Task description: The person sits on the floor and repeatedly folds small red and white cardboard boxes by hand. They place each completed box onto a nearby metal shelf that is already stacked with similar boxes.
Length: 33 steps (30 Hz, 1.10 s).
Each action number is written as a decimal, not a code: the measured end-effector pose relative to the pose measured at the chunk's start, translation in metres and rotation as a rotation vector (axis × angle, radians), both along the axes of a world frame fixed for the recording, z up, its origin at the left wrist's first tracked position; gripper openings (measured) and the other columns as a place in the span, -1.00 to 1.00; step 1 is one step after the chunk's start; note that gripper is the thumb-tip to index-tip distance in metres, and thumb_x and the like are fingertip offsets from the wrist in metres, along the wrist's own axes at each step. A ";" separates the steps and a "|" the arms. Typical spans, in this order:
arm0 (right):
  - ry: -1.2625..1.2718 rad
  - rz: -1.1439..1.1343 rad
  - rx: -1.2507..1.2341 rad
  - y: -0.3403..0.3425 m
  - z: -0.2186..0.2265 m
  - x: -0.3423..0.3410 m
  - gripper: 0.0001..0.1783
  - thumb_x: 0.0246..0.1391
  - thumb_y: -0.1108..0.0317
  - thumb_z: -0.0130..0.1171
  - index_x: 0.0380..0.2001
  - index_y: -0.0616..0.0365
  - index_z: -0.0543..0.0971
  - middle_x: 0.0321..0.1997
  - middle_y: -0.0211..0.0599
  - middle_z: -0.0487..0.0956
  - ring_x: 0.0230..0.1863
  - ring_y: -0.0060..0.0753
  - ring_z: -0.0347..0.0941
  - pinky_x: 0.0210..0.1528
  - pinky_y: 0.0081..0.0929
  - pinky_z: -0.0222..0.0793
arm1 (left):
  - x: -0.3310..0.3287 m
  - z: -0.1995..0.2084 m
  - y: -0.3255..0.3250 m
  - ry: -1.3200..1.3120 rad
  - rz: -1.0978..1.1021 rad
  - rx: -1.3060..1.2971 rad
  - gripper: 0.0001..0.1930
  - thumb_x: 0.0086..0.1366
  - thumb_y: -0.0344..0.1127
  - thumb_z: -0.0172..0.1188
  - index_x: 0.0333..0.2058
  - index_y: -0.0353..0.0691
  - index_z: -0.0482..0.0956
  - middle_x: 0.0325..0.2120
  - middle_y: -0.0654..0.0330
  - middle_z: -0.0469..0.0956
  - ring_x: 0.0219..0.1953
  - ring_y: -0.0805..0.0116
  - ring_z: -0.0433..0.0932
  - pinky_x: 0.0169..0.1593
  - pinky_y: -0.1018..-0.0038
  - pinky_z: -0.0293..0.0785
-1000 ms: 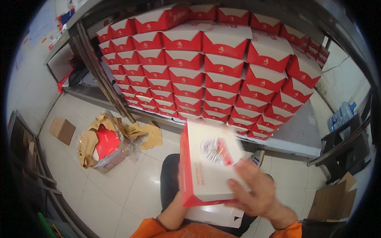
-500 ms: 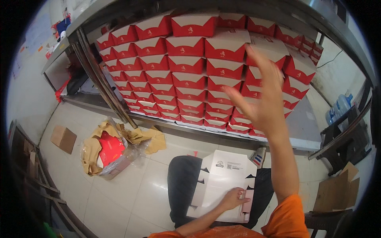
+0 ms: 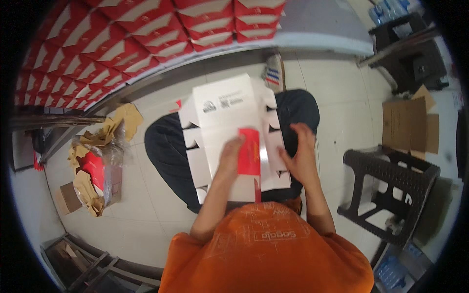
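Observation:
A flat, unfolded cardboard box (image 3: pixel 220 122), white inside with cut side tabs, lies across my lap. A red panel (image 3: pixel 249 151) is turned up over its white face, right of the middle. My left hand (image 3: pixel 230 154) is closed at that panel's left edge; its fingers are slightly blurred and partly hidden. Beside the sheet's right-hand tabs, my right hand (image 3: pixel 303 158) holds nothing, with thumb and fingers apart.
Stacked red-and-white boxes (image 3: pixel 146 29) fill the low shelf ahead. On the left stands an open carton (image 3: pixel 113 183) with brown paper and red pieces. A dark plastic stool (image 3: pixel 391 171) is at my right, with a brown carton (image 3: pixel 403 124) behind it.
My right hand has come down from before the stacked boxes to the sheet's right side. The red panel now shows by my left hand. The view has tilted down toward my lap.

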State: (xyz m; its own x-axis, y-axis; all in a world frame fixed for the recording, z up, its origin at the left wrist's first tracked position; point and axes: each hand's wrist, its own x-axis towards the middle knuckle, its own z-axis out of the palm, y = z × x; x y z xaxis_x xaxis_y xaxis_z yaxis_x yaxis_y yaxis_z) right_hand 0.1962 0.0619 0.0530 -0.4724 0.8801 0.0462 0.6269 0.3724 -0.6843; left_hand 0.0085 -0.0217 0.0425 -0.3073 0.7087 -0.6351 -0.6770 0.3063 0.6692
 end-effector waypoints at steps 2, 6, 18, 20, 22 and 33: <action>0.286 -0.140 -0.171 -0.005 0.013 0.006 -0.34 -0.20 0.36 0.47 0.05 0.13 0.47 0.06 -0.12 0.47 0.05 -0.10 0.41 0.08 -0.31 0.34 | -0.006 0.035 -0.001 0.055 -0.025 0.122 -0.65 0.47 -0.07 -0.05 -0.15 -0.28 0.51 -0.37 0.24 0.59 -0.39 0.56 0.57 -0.38 0.61 0.50; 0.534 0.282 -0.032 -0.030 0.052 -0.002 -0.51 -0.34 0.32 0.55 -0.20 0.10 0.69 -0.01 -0.19 0.53 -0.08 -0.26 0.52 -0.20 -0.46 0.47 | 0.001 0.049 0.010 0.395 -0.037 0.386 -0.76 0.49 -0.28 -0.10 -0.02 -0.31 0.36 -0.30 0.15 0.58 -0.38 0.50 0.60 -0.45 0.55 0.58; 0.226 0.146 0.201 -0.004 0.052 -0.011 -0.77 -0.08 0.63 0.31 -0.26 0.33 0.65 -0.11 -0.06 0.58 -0.26 -0.38 0.58 -0.29 -0.54 0.50 | 0.032 0.045 0.012 0.817 -0.397 0.286 -0.56 0.32 -0.43 0.11 0.07 -0.44 0.14 -0.39 -0.03 0.62 -0.28 0.06 0.66 -0.31 0.35 0.59; 0.318 0.037 -0.236 -0.001 0.060 -0.021 -0.67 -0.12 0.53 0.38 -0.21 0.27 0.60 -0.23 -0.24 0.58 -0.31 -0.39 0.56 -0.31 -0.49 0.51 | 0.021 0.048 0.007 0.995 -0.538 0.346 -0.50 0.27 -0.38 0.17 0.08 -0.45 0.18 -0.42 -0.05 0.61 -0.29 -0.11 0.62 -0.23 0.25 0.55; 0.557 0.011 -0.583 0.006 0.042 -0.014 -0.55 -0.19 0.57 0.43 -0.40 0.05 0.31 -0.42 -0.61 0.15 -0.42 -0.70 0.09 -0.34 -0.73 0.15 | 0.013 0.059 -0.004 1.115 -0.587 0.498 -0.50 0.24 -0.33 0.20 0.08 -0.40 0.25 -0.42 -0.06 0.60 -0.28 -0.18 0.58 -0.16 0.16 0.50; 0.134 0.503 -0.479 0.010 0.089 -0.053 -0.67 -0.13 0.38 0.43 -0.29 0.30 0.59 -0.48 -0.32 0.57 -0.38 -0.53 0.47 -0.34 -0.56 0.37 | -0.051 0.091 -0.048 0.989 -0.530 0.375 -0.82 0.15 -0.37 0.18 -0.56 -0.34 0.49 -0.72 0.05 0.35 -0.63 0.39 0.33 -0.48 0.40 0.30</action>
State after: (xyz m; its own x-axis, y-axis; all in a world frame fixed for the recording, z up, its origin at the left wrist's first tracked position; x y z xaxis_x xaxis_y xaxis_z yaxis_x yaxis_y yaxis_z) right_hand 0.1432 0.0723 0.1421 -0.8442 0.4949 -0.2056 0.3572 0.2335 -0.9044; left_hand -0.0423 -0.0697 0.1330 -0.1602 0.9870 -0.0120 0.3383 0.0663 0.9387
